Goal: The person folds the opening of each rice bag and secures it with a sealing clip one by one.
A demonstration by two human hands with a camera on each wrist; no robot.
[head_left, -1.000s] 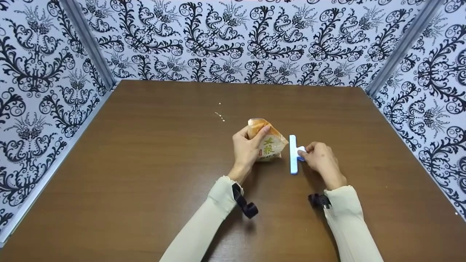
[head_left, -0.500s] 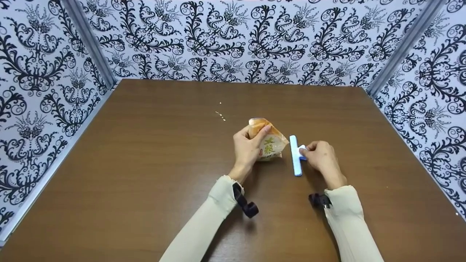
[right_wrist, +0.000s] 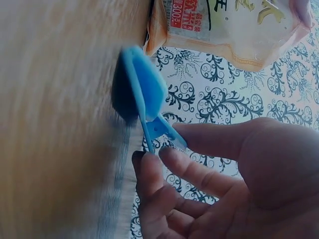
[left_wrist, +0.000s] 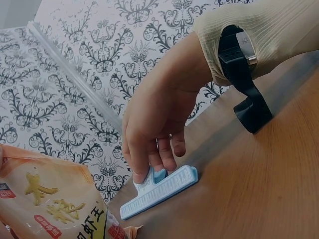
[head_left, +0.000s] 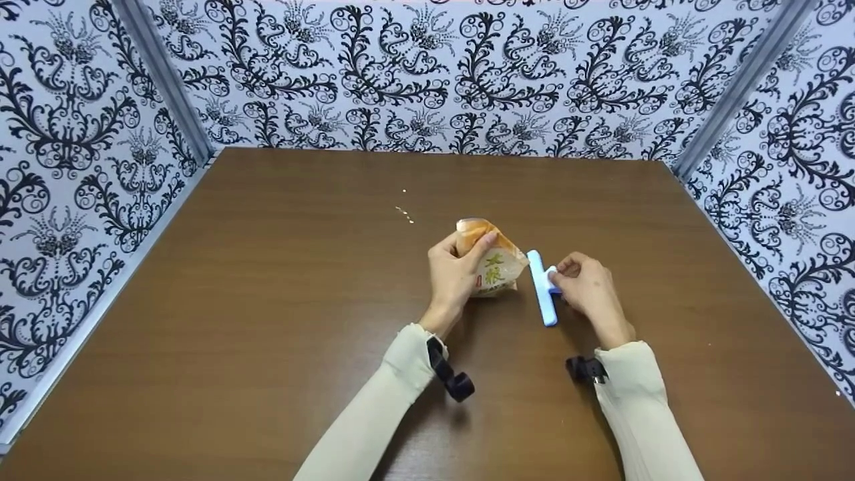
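Observation:
My left hand (head_left: 451, 274) grips a plastic food bag (head_left: 499, 272) by its folded orange top, thumb across the front. The bag is cream and orange with gold Chinese characters, and its lower corner points toward the table. Just right of the bag, my right hand (head_left: 589, 288) pinches the handle of a light blue bag clip (head_left: 544, 294). In the right wrist view, the thumb lies on one handle of the clip (right_wrist: 149, 89) and fingertips sit at the other. The clip's long bar (left_wrist: 162, 193) stands close over the table in the left wrist view, apart from the bag.
Small pale crumbs (head_left: 405, 214) lie on the brown wooden table (head_left: 267, 300), beyond the left hand. Patterned black-and-white walls (head_left: 414, 73) close off the back and sides, with grey posts (head_left: 167, 80) at the corners. Black straps (head_left: 449, 371) circle both wrists.
The clip has turned in my right hand: its far end has swung left toward the bag and its near end right. The left hand and bag have barely moved.

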